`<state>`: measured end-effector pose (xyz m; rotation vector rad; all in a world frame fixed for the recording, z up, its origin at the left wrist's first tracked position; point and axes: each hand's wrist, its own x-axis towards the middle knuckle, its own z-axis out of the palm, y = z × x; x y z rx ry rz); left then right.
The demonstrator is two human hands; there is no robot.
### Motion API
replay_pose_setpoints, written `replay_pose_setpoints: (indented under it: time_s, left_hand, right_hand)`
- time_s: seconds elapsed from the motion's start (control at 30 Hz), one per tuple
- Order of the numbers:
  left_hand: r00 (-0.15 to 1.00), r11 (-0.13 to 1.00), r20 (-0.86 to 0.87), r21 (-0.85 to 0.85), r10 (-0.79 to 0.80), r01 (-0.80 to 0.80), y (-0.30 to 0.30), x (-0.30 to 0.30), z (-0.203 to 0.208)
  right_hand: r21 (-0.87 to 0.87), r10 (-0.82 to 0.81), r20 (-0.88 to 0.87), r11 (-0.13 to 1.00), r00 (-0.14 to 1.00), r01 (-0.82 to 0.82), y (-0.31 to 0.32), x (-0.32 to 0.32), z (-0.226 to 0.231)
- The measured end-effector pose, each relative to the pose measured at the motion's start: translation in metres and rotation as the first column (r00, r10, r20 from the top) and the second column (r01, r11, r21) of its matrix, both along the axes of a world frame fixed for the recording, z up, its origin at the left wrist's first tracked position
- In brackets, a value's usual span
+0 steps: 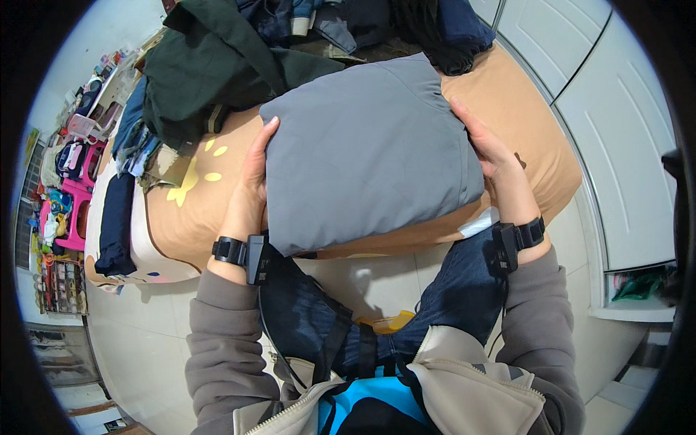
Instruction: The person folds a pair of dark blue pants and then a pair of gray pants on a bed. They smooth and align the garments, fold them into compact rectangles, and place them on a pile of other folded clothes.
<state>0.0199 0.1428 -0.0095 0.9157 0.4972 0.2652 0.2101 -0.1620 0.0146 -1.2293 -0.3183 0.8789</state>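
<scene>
A folded grey garment (366, 152), smooth and with gathered fabric at its far right corner, is held up in front of me between both hands. My left hand (254, 170) grips its left edge, the thumb lying along the side and the other fingers hidden underneath. On the opposite edge my right hand (489, 148) holds it the same way, its lower fingers out of sight under the cloth. Behind it on the bed (536, 138) lies a rumpled dark green garment (196, 80).
Dark clothes and jeans (348, 25) are heaped along the bed's far side. Folded navy cloth (117, 225) hangs at the bed's left edge. Pink plastic stools (76, 210) with things on them stand further left. White cabinet doors (616, 138) line the right side.
</scene>
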Motion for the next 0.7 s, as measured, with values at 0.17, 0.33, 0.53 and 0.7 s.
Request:
replay_pose_setpoints:
  time_s: [0.17,0.33,0.53,0.7]
  left_hand:
    - [0.997,0.998,-0.061,-0.025,-0.056,0.055,0.004,0.009,0.002]
    - [0.982,0.993,-0.141,-0.015,-0.122,0.121,0.008,0.007,0.008]
    - [0.982,0.977,-0.032,-0.113,-0.184,0.179,0.004,-0.039,0.010]
    - [0.990,0.986,0.024,-0.094,-0.137,0.138,-0.001,-0.066,0.006]
  right_hand:
    - [-0.076,0.100,-0.026,0.992,0.995,-0.101,0.029,0.010,0.009]
    - [-0.125,0.075,0.210,0.991,0.975,-0.049,0.036,0.014,-0.005]
    - [-0.042,0.081,0.106,0.996,0.991,-0.077,0.022,0.006,-0.019]
    - [0.018,0.117,0.091,0.993,0.989,-0.119,0.018,-0.011,-0.020]
